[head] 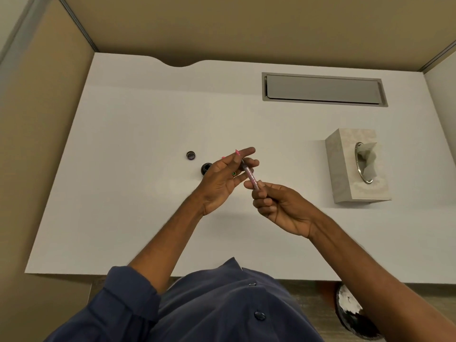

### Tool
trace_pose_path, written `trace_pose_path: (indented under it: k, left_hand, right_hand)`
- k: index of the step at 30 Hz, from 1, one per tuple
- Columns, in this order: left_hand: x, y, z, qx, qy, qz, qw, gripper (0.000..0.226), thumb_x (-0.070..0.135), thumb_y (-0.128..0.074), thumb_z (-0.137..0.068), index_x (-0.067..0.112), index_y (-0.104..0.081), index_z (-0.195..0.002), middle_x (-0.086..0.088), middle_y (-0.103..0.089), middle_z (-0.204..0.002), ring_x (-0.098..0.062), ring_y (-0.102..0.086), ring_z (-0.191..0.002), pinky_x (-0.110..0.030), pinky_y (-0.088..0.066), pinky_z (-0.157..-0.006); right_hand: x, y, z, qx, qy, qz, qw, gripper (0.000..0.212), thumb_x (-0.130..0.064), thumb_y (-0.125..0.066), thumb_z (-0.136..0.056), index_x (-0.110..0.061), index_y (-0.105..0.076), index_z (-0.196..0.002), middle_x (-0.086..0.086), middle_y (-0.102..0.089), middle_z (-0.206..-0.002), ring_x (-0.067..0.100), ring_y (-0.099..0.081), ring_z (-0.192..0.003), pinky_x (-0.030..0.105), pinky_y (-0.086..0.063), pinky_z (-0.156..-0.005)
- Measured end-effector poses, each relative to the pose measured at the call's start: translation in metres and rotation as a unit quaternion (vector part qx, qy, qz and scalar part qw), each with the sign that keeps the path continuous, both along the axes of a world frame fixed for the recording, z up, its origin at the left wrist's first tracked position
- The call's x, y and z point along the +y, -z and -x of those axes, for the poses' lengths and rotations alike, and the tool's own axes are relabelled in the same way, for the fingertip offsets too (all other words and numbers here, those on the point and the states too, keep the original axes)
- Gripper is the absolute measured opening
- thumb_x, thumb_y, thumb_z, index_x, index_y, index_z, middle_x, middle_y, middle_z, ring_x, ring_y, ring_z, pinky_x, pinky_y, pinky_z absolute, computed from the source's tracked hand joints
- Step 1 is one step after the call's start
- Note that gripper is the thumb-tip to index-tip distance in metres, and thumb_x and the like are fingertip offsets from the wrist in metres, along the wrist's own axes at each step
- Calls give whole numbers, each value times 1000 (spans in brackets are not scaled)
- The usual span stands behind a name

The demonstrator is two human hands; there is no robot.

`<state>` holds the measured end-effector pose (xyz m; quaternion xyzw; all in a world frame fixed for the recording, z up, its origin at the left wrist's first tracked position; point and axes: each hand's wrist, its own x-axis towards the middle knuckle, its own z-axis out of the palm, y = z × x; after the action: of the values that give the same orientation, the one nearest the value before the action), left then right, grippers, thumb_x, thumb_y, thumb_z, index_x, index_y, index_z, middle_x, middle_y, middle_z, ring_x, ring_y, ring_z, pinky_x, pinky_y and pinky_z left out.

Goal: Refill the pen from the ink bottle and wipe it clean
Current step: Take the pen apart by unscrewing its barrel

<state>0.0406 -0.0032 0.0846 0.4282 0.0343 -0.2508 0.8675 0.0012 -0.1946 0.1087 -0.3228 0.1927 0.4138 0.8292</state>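
I saw the slim pink pen [251,177] slanted above the white tabletop [123,181]. The right hand [278,208] had its fingers curled round the near end, and the left hand [222,183] pinched the far end with straighter fingers, likely to twist it. The small, dark, round ink bottle [206,168] stood open just beside them, with its cap [190,155] near and the tissue box [355,169] well apart.

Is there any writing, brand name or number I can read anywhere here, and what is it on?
No text here is readable.
On the pen: faint marks along the pink barrel, too small and blurred to read.
On the ink bottle and its loose cap: no label shows.
On the tissue box: only a pale pattern, no words.
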Motion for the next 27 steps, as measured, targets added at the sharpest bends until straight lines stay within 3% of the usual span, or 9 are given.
trace_pose_path:
  k: [5, 10, 13, 18, 20, 24, 25, 27]
  left_hand:
    - [-5, -6, 4, 18, -43, -19, 999, 25, 20, -46, -106, 11, -69, -110, 1, -77, -93, -16, -71, -104, -31, -53, -100]
    - [-16, -7, 6, 36, -100, -66, 992, 22, 13, -47, -106, 8, -69, -105, -3, -76, -91, -13, -72, -96, -27, -55, -95]
    - [-20, -7, 5, 55, -125, -66, 988, 20, 12, -52, -104, 7, -71, -106, -3, -77, -92, -14, -73, -97, -27, -56, -93]
    - [-17, -8, 4, 69, -145, -45, 986, 15, 9, -63, -97, 7, -77, -104, -6, -78, -97, -17, -73, -101, -25, -55, -91]
    - [-17, -9, 4, 76, -160, -48, 983, 15, 7, -66, -94, 3, -75, -106, -6, -78, -95, -16, -73, -99, -24, -56, -90]
    - [-25, -15, 8, 50, -186, -68, 979, 13, 11, -66, -95, 9, -78, -99, -5, -78, -91, -17, -72, -98, -29, -56, -95]
    - [-27, -17, 9, 42, -192, -70, 978, 16, 11, -64, -97, 13, -80, -95, -4, -77, -89, -18, -72, -97, -30, -56, -96]
    - [-30, -18, 10, 34, -203, -76, 976, 24, 11, -60, -100, 17, -81, -90, -3, -76, -86, -18, -71, -94, -31, -56, -94]
  right_hand:
    - [-2, -4, 1, -13, -22, -13, 1000, 35, -19, -53, -101, 2, -71, -123, -2, -52, -77, 5, -47, -59, 14, -40, -50]
    - [3, -4, 1, -63, -7, 115, 991, 30, -24, -64, -93, -2, -70, -113, -3, -54, -75, 3, -45, -57, 12, -40, -49]
    - [6, 0, 2, -87, 27, 178, 980, 23, -22, -62, -102, -6, -78, -108, -4, -61, -76, 4, -48, -58, 11, -43, -53]
    - [4, 0, 2, -117, 57, 242, 962, 33, -34, -61, -103, -9, -79, -114, -6, -63, -81, 4, -50, -63, 13, -46, -60]
    - [3, -2, 5, -184, 50, 316, 929, 30, -38, -61, -103, -17, -79, -113, -9, -60, -79, 6, -46, -66, 17, -42, -62]
    - [7, -6, 10, -359, 29, 517, 776, 25, -37, -57, -106, -23, -76, -98, -10, -53, -66, 5, -43, -59, 14, -34, -58]
    - [9, -6, 10, -378, 31, 530, 759, 27, -36, -55, -107, -21, -75, -95, -7, -50, -63, 6, -41, -57, 15, -32, -56]
    - [13, -8, 10, -367, 31, 520, 771, 31, -38, -54, -107, -22, -73, -90, 2, -48, -62, 8, -37, -56, 19, -32, -55]
